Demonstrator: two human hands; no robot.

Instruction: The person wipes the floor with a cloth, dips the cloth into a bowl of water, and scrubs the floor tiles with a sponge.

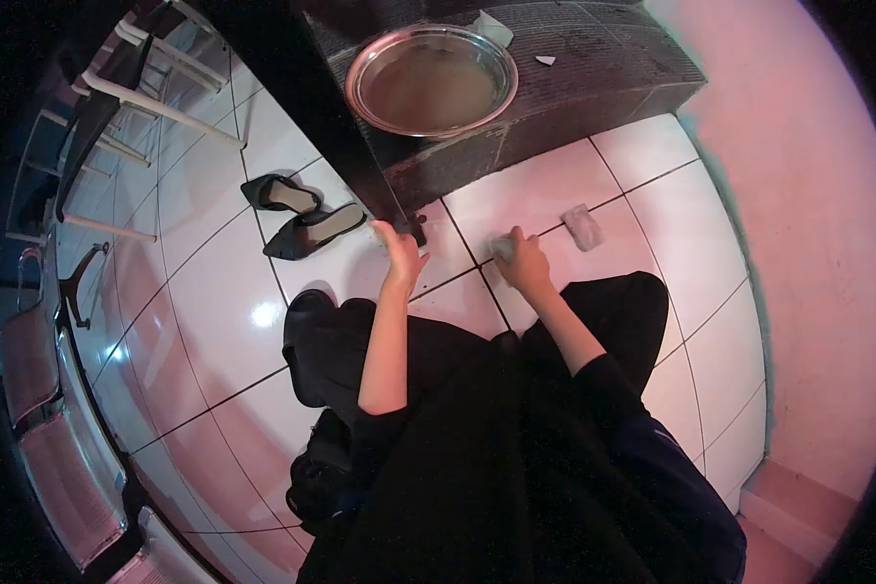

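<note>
My right hand point(526, 265) is closed around a small grey pad-like piece point(501, 247), pressed low against the white tiled floor point(462, 292). Whether the piece is sponge or cloth I cannot make out. My left hand point(400, 256) hangs in the air beside the foot of the dark post point(365, 170), fingers apart and nothing in them. A crumpled, pale grey piece point(582, 227) lies on the tiles to the right of my right hand.
On the dark tiled step point(565, 107) stands a metal basin point(352, 92) of murky water, with white scraps point(494, 29) behind it. Black shoes point(307, 234) lie left of the post. Metal seats point(68, 477) and chairs point(156, 107) line the left; a pink wall point(798, 195) bounds the right.
</note>
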